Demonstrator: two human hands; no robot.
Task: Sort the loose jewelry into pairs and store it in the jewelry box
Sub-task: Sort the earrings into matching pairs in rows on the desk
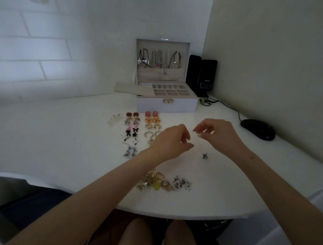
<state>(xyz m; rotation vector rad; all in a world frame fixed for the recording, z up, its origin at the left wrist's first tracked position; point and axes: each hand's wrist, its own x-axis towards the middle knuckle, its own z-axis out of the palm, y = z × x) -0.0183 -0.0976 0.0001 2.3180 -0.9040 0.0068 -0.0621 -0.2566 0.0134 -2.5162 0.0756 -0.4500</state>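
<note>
White desk (62, 136) fills the view, curved front edge, set in a corner; brick-pattern wall (29, 50) on the left, plain wall on the right. Person seated, bare knees under the desk edge.

Jewelry box (167, 104) at the back centre, lid up, necklaces (160, 59) hanging inside the lid, top tray divided into small compartments; can't tell what is in them. Flat insert (132, 89) sticks out from the box's left side. Two black speakers (202, 75) just right of the box, black mouse (257, 129) further right, cables between.

Both forearms reach in from below. Left hand (172, 141) and right hand (216, 131) hover mid-desk, near each other but not touching, fingers curled with thumb and fingertips drawn close. Anything pinched is too small to tell.

Sorted pairs (138, 128) lie in rows in front of the box, left of the hands: red, pink-and-gold, black, gold hoops, silver drops. Loose pile (163, 182) of gold and silver pieces sits near the front edge, between the forearms. One small dark piece (204, 155) lies alone below the right hand.
</note>
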